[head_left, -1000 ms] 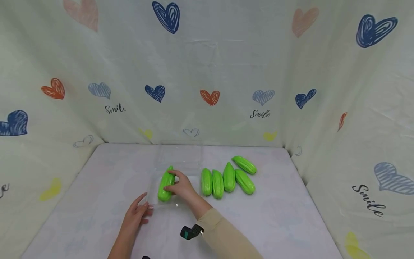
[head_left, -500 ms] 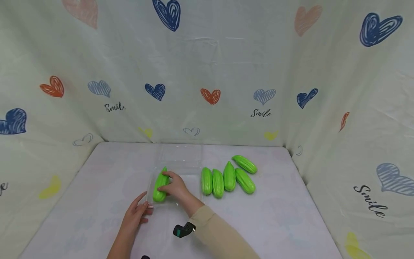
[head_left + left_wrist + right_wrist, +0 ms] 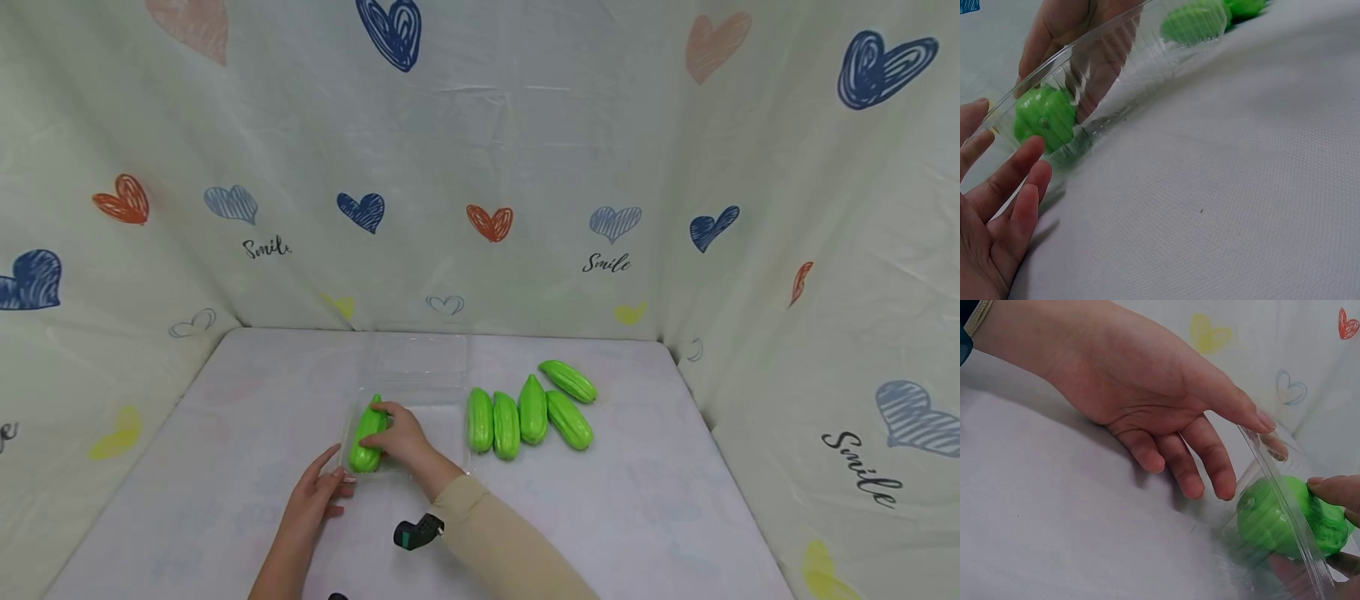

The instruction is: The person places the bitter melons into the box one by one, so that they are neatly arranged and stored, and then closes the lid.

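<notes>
My right hand [image 3: 405,437] reaches into a clear plastic container [image 3: 448,421] and grips a bright green ridged gourd [image 3: 365,454] near its left wall. The gourd lies lengthwise there, its rounded end toward the near wall. In the left wrist view the gourd [image 3: 1044,119] shows through the clear side, low in the container. My left hand [image 3: 306,493] rests at the near left corner, touching the rim; its other fingers extend loosely outside the wall. The right wrist view shows that left hand [image 3: 1147,387] large, fingertip at the rim, with the gourd [image 3: 1266,519] behind the plastic.
Several more green gourds [image 3: 532,408] lie on the table just right of the container. The clear lid [image 3: 417,354] stands open at the back. A white cloth covers the table [image 3: 637,500], and a heart-printed curtain [image 3: 540,167] encloses its back and sides.
My right hand has carried the gourd leftward and slightly nearer, down to the container's left wall. The left hand stays at the corner, and the other gourds have not moved.
</notes>
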The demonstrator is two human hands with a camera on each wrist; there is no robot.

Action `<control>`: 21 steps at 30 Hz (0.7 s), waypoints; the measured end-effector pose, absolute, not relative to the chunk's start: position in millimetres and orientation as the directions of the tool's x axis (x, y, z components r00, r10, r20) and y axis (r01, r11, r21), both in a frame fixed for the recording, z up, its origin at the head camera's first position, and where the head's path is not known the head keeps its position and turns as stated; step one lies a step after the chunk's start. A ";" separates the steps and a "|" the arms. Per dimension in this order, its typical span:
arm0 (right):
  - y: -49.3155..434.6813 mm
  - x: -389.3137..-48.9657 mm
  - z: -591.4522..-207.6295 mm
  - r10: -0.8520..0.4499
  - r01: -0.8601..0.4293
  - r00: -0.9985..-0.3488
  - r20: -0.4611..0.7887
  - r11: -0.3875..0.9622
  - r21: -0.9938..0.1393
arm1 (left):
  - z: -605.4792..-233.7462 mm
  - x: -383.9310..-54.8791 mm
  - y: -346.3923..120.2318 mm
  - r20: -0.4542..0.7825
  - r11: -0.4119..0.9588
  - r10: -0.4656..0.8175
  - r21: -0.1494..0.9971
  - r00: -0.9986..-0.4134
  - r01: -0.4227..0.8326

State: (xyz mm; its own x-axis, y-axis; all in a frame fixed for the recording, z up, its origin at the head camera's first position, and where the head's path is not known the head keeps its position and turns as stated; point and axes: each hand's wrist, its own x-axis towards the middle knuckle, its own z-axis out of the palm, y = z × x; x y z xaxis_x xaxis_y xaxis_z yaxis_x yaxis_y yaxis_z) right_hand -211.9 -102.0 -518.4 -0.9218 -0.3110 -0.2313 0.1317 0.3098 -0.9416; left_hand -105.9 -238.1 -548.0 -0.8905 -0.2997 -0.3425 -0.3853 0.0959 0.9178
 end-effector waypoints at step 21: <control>-105.2 -214.5 -523.1 -0.315 0.047 -0.932 -0.179 0.386 -0.921 | -548.6 -106.9 -239.0 -0.371 0.068 -0.300 0.911 -0.879 -0.407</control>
State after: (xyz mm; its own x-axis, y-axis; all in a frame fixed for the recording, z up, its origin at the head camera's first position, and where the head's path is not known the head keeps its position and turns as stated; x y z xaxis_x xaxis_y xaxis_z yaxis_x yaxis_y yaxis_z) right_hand -214.5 -105.2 -523.1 -0.9322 -0.3145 -0.1791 0.0468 0.3860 -0.9213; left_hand -106.9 -239.0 -548.6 -0.8789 -0.3003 -0.3707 -0.4074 0.0680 0.9107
